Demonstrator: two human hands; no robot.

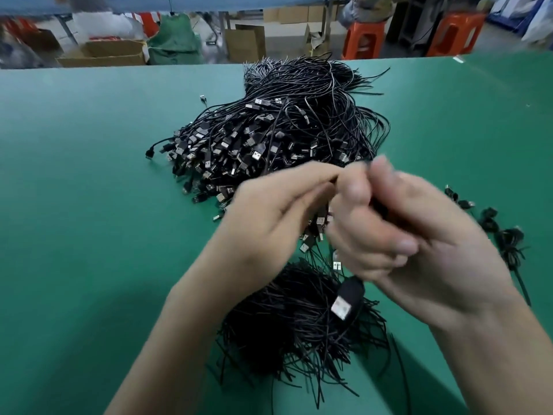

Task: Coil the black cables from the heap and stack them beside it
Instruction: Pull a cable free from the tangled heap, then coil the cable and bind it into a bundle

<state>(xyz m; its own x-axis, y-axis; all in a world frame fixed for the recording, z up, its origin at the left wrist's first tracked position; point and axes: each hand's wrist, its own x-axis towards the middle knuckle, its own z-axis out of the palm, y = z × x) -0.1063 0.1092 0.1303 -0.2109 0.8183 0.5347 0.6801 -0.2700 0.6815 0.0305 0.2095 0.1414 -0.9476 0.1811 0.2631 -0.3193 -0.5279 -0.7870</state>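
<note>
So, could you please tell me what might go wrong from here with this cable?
The plug dangles loose under the right hand, just above the pile of thin black strands; it might snag them. The left hand pinches the cable at the near edge of the heap, so a hasty pull could drag neighbours out. The coils on the right lie strewn, not stacked, and could tangle.

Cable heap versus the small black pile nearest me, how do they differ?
The cable heap is bigger and bristles with silver-tipped USB plugs; the small pile shows only thin loose strands. The cable heap lies farther from the person; the small pile lies nearer. Both are black and rest on the green table.
</note>
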